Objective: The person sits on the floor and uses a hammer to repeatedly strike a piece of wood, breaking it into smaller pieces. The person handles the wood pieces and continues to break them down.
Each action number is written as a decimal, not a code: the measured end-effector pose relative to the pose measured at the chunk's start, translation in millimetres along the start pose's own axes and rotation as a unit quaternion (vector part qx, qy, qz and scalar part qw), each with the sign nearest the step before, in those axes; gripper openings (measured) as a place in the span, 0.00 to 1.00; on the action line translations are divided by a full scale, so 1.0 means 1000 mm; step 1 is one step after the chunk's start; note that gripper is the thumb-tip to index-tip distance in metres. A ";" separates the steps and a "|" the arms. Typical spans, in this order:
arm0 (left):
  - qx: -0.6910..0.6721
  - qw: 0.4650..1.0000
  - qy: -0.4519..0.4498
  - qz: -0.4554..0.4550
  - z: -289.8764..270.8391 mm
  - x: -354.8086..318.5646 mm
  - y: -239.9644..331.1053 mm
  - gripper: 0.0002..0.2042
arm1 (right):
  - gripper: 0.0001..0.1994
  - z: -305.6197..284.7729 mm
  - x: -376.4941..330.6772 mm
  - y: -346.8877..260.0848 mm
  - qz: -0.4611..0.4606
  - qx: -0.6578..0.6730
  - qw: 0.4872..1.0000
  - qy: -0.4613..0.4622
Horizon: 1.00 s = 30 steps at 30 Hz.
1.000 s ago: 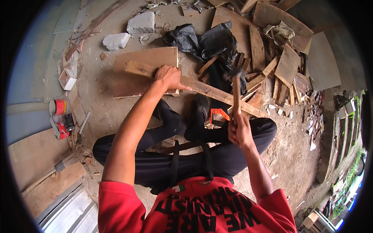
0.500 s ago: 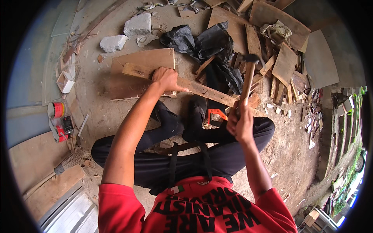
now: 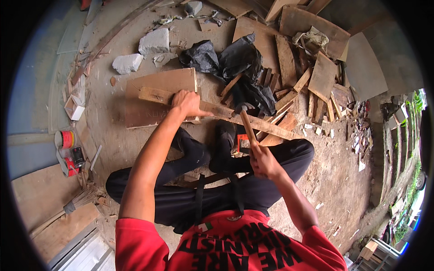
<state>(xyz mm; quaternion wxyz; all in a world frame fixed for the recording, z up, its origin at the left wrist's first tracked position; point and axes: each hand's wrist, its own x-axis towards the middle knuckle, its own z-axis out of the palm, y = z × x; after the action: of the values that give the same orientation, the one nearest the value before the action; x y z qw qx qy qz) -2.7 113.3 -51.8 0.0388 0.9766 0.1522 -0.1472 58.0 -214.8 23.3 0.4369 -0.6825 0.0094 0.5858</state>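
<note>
My left hand [image 3: 185,103] is closed over a long narrow wooden plank [image 3: 269,127], thumb stretched along it. The plank's left end lies on a brown plywood board [image 3: 142,113]; the other end reaches over by my right knee. A wooden-handled hammer [image 3: 249,128] is in my right hand [image 3: 266,161], gripped low on the handle. Its dark head is at the plank's middle, right of my left hand; whether it strikes the wood or a nail there cannot be made out. An orange tool handle [image 3: 242,142] shows partly behind the hammer.
Crumpled black plastic [image 3: 239,56] and a heap of scrap wood [image 3: 323,77] lie beyond the plank. White blocks [image 3: 154,42] sit at the far left. Red-labelled tins [image 3: 68,139] and a broom [image 3: 68,207] are on my left. My bent legs flank the near side.
The hammer has swung down and leftward, from raised above the plank's right part to its middle. My left hand keeps its hold on the plank. The whole view has shifted slightly.
</note>
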 end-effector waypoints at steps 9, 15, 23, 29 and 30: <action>0.007 1.000 0.000 -0.003 -0.002 -0.005 -0.001 0.48 | 0.22 -0.010 0.007 -0.007 -0.190 0.113 0.973 0.072; 0.006 0.994 -0.050 0.094 0.005 0.004 -0.020 0.44 | 0.21 0.007 0.037 0.063 -0.173 0.159 0.962 0.139; -0.191 0.938 -0.290 -0.010 -0.016 0.029 -0.030 0.39 | 0.21 0.019 0.028 0.097 -0.224 0.234 0.937 0.130; -0.285 0.881 -0.375 -0.050 -0.050 0.032 -0.013 0.36 | 0.21 0.014 0.032 0.104 -0.203 0.242 0.942 0.114; -0.284 0.882 -0.372 -0.054 -0.059 0.030 -0.008 0.36 | 0.21 0.015 0.031 0.106 -0.203 0.242 0.942 0.115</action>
<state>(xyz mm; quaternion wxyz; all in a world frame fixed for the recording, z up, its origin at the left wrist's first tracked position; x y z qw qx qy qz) 38.4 136.8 -4.4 0.3597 0.7877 0.2143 -0.4518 1.0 -255.4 -62.9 0.6946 -0.6065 0.0621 0.3818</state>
